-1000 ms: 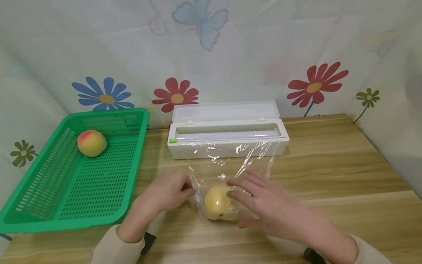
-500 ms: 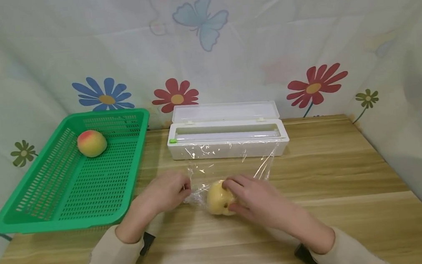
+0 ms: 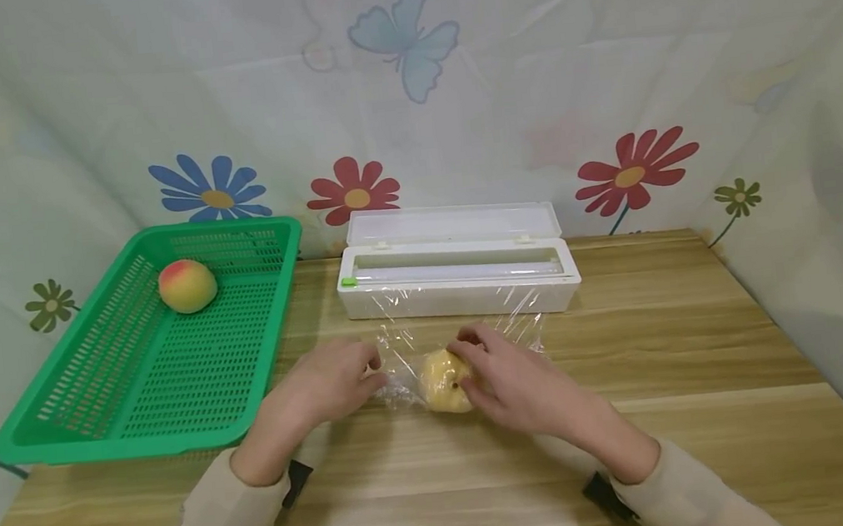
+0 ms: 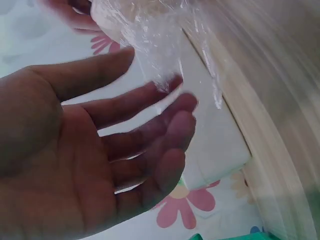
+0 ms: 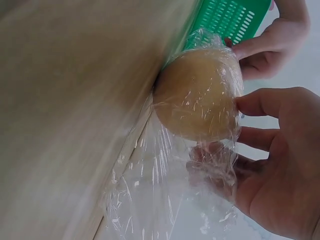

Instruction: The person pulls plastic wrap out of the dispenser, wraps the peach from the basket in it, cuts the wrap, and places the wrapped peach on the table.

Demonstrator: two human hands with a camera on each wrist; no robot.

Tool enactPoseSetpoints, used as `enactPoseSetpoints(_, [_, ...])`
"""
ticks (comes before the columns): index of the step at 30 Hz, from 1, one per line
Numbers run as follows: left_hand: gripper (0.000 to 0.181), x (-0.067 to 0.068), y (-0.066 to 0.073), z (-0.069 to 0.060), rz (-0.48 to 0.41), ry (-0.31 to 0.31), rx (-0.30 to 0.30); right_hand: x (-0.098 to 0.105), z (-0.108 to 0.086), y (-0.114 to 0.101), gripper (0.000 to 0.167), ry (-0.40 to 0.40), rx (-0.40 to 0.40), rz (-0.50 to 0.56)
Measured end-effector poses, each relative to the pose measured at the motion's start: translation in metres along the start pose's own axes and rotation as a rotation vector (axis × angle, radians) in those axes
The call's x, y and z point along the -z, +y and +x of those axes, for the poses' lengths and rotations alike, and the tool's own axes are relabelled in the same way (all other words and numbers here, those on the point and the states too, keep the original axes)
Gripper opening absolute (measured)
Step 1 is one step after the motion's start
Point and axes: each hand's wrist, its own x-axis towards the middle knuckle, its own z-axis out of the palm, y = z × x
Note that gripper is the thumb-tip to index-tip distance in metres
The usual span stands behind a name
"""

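Note:
A round yellow fruit [image 3: 443,385] with a dark spot on its side lies on the table under clear cling film [image 5: 155,185]; its exact kind is unclear. My right hand [image 3: 518,384] holds the fruit's right side through the film, thumb and fingers bent against it. To the fruit's left, my left hand [image 3: 334,379] is by the bunched film end. In the left wrist view, that hand's fingers are loosely bent, the thumb apart, the tips near or touching the film. The film runs back to a white dispenser box [image 3: 458,300], its lid raised.
A green plastic basket [image 3: 121,446] stands at the left with a red-yellow peach [image 3: 188,286] inside. Behind the table [image 3: 699,339] hangs a flower-printed cloth [image 3: 498,106]. The film roll [image 3: 460,271] lies inside the dispenser.
The fruit has rolled away from me and slightly right, turning its dark spot. My right hand has closed onto it and moved with it. The left hand stays nearly in place, its fingers looser.

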Motion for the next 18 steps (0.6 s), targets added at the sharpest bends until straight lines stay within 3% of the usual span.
enactPoseSetpoints(5, [0.043, -0.004, 0.015, 0.002, -0.010, 0.114, -0.115, -0.001, 0.004, 0.002, 0.041, 0.018, -0.004, -0.017])
enactPoseSetpoints(8, [0.051, -0.009, 0.027, 0.006, -0.016, 0.113, -0.200, -0.001, 0.006, 0.002, 0.044, 0.011, -0.028, -0.023])
enactPoseSetpoints(13, [0.062, -0.014, 0.040, 0.013, 0.014, 0.093, -0.283, -0.001, 0.008, 0.007, 0.045, 0.021, -0.108, 0.030])
enactPoseSetpoints(18, [0.060, -0.019, 0.044, 0.020, 0.077, 0.134, -0.292, -0.003, 0.009, 0.014, 0.026, 0.068, -0.089, 0.013])
